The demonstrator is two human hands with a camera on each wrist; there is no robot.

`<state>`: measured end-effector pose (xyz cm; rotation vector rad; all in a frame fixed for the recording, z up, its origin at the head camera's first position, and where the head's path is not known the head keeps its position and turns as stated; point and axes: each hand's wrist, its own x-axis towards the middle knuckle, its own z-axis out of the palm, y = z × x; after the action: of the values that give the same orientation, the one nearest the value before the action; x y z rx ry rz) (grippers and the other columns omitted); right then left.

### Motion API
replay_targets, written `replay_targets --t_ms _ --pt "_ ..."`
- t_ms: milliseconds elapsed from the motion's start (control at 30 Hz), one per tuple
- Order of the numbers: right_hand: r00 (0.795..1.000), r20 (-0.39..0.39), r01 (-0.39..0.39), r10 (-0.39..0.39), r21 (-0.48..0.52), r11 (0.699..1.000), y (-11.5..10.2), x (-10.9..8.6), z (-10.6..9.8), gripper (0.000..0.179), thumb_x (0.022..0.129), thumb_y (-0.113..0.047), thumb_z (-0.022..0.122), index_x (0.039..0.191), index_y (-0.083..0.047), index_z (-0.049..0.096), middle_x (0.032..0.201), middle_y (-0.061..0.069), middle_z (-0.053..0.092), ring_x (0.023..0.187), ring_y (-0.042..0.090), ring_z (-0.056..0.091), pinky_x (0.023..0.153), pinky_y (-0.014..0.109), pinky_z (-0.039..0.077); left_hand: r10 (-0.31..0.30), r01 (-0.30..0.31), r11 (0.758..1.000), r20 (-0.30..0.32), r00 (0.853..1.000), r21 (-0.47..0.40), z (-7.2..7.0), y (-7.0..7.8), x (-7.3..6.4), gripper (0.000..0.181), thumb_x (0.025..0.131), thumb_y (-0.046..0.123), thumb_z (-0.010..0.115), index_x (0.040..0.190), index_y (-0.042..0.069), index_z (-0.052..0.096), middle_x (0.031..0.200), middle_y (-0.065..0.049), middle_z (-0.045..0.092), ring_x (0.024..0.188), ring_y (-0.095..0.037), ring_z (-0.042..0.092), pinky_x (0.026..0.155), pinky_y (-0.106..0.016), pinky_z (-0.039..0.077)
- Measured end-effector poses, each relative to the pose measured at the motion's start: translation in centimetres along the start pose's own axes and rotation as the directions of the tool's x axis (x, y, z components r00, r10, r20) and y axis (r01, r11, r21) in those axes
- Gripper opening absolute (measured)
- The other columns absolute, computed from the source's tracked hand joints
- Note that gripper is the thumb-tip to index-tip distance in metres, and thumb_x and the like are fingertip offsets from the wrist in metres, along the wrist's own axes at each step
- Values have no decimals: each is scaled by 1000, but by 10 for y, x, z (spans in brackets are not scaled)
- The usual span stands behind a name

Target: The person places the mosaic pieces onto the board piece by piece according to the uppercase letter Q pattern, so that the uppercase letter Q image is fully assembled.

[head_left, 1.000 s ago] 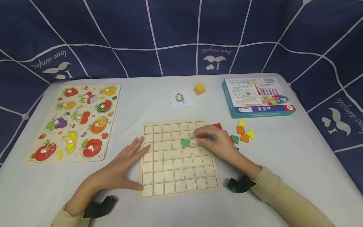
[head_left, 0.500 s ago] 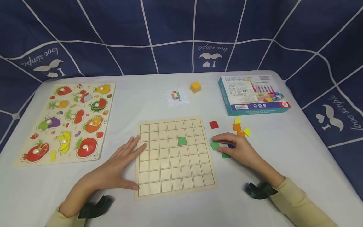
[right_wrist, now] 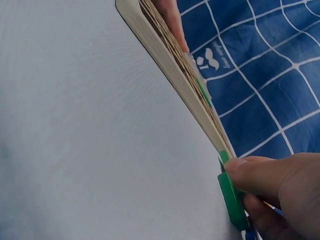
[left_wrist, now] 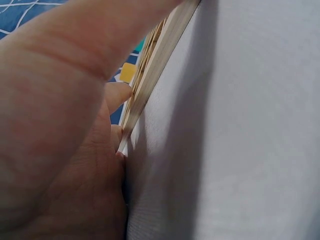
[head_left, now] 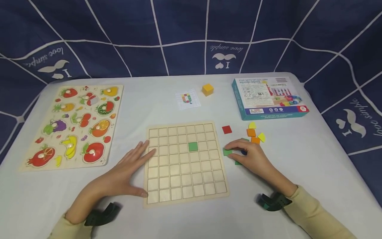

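Right hand (head_left: 253, 156) pinches green tile (head_left: 227, 152), 1 edge toward board (head_left: 175, 170).

The head camera sits above the near side of the desk (head_left: 215, 219), facing forward and down, far enough off to take in the left hand (head_left: 119, 181), the right hand (head_left: 255, 159), the whole board (head_left: 185, 169) and the blue cloth (head_left: 185, 30) beyond. The left wrist's view is low and tilted, so near that thumb and palm crowd its left half; it looks past them along the board's edge toward a yellow cube (head_left: 208, 89), which the head view shares. The right wrist's, also low and tilted, has its own fingers (right_wrist: 257, 175) close at lower right and the left hand's at top. All three catch board and cloth.
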<state>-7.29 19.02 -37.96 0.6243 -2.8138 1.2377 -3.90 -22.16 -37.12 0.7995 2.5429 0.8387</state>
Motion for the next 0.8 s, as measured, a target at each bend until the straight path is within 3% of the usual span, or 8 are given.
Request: replay_targets --t_ms 300,467,633,800 --pt "1000 -17 -15 16 46 999 -5 2 -2 28 70 3 79 92 -12 71 97 -4 67 92 12 62 79 26 50 8 -8 1000 -2 1000 0 0 -1 1 120 56 59 80 151 22 17 156 -4 -5 139 -26 -9 107 -51 4" --pt "999 -33 42 -38 125 991 -15 9 2 26 70 4 79 87 -14 70 97 -6 66 92 10 61 80 25 49 0 0 1000 -1 1000 2 -1 -1 0 120 56 58 81 151 22 18 156 -4 -5 139 -26 -9 107 -52 4" --pt "993 -31 115 -111 161 980 -30 21 12 25 71 2 79 86 -16 70 98 -8 66 96 11 59 84 25 46 3 -3 1000 -1 1000 7 -1 0 0 120 56 60 80 151 22 18 156 -4 -5 139 -25 -8 107 -52 5" --pt "994 13 99 -104 232 968 -44 29 28 23 73 1 78 86 -16 71 98 -9 66 93 9 60 80 28 49 8 -8 1000 5 1000 9 -1 -1 0 120 57 60 80 151 21 17 156 -4 -6 139 -25 -9 107 -52 4"
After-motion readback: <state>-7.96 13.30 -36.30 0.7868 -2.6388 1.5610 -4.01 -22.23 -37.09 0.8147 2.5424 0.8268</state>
